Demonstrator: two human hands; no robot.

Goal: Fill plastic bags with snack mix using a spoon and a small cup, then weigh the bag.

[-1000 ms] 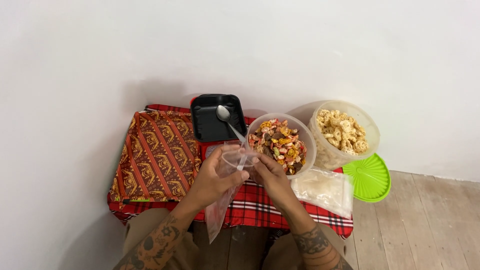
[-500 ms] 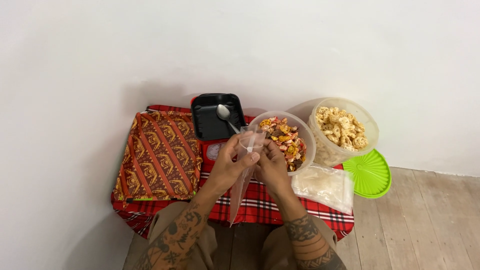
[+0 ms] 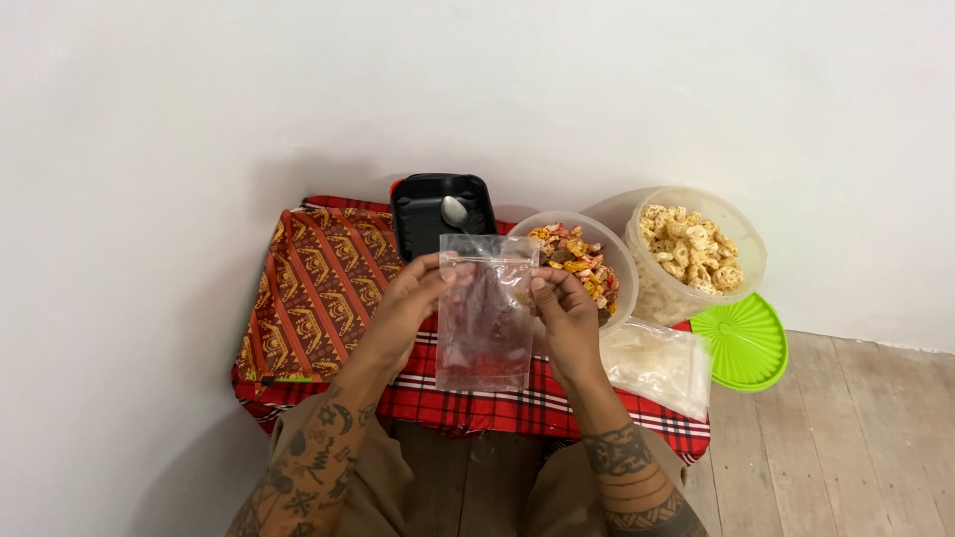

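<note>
Head view: the left hand and the right hand each pinch a top corner of a small clear zip bag, holding it upright between them above the near part of the bench. Each grip is narrow, thumb and fingers closed on the bag's rim. The bag looks empty and its mouth does not yet look spread, so filling appears not to have begun.

Just beyond the right grip stands a clear bowl of mixed colourful snacks, and further to that side a larger clear tub of pale ring crackers with its green lid lying off beside it. Beyond the bag a black tray holds a spoon, untouched. A flat bag of white contents lies near the right wrist.

Room: left of the left grip a patterned folded cloth takes up the bench. The bench edge runs just under the bag's bottom, and the wall is close behind the tray. Open space lies mainly toward the person's lap.
</note>
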